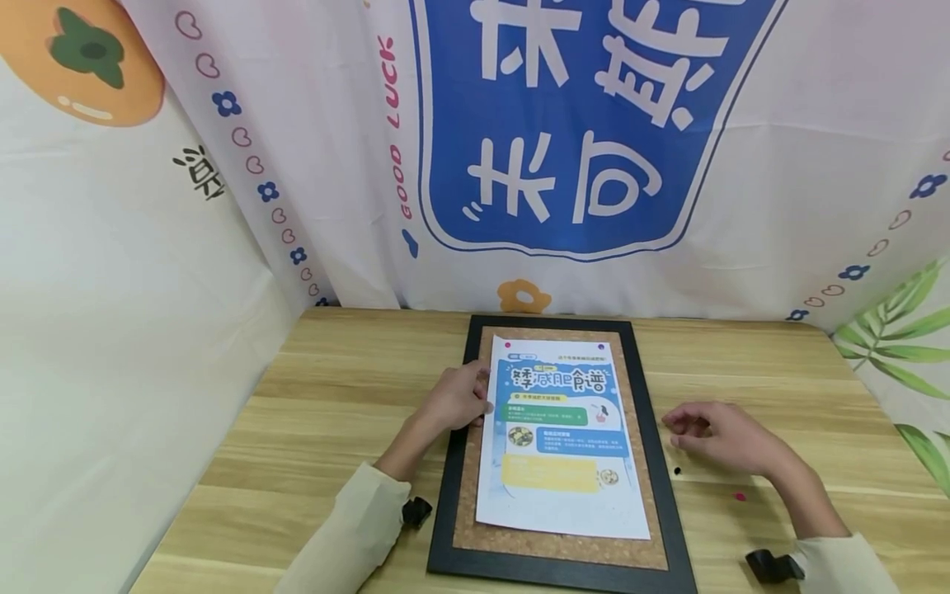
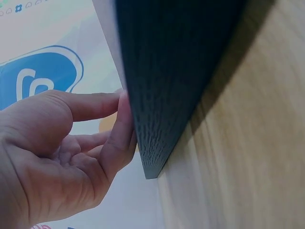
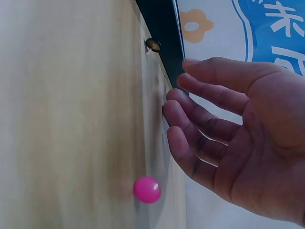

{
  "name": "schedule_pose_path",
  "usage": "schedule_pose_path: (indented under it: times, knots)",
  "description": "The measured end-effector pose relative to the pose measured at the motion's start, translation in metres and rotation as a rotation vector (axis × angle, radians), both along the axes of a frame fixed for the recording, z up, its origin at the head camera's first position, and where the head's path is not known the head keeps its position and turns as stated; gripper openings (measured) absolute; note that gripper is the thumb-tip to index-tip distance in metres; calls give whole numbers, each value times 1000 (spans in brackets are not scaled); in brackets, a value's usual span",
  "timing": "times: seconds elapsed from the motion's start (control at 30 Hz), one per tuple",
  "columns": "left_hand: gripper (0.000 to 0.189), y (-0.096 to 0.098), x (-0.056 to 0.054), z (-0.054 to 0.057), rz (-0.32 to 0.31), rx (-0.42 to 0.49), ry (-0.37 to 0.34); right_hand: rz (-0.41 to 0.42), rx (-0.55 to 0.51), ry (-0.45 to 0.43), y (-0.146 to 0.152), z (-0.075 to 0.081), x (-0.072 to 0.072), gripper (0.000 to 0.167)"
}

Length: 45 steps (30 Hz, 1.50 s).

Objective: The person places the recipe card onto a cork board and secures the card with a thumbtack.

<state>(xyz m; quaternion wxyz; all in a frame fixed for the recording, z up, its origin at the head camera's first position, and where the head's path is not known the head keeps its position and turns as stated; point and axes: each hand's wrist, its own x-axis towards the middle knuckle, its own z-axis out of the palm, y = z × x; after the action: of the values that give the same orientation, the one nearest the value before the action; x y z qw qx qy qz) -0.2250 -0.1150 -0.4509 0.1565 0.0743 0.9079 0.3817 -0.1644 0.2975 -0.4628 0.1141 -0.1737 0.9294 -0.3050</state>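
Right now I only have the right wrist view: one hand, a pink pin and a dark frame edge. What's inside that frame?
Observer: A printed sheet lies on a cork board.
Reviewer: Anything at its top corners?
Observer: Yes, the head view shows a pinkish-red pin at the upper left and a purple pin at the upper right.
Reviewer: And along the sheet's left edge?
Observer: The left hand is there, and its thumb and fingers appear to pinch that edge.
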Motion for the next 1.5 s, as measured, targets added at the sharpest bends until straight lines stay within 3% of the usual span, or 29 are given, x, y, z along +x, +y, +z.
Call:
schedule_pose_path:
  times: [0.33,0.7,1.5]
  knots:
    - [59,0,1,2,-19,-6,27,-6,-24,-68,1,-2,13,25]
    - [57,1,-1,2,-33,-17,30,5,-32,-86,1,-2,23,22]
    - [60,-1,-2,3,3,-2,-18,31,14,-20,-4,-8,30,16]
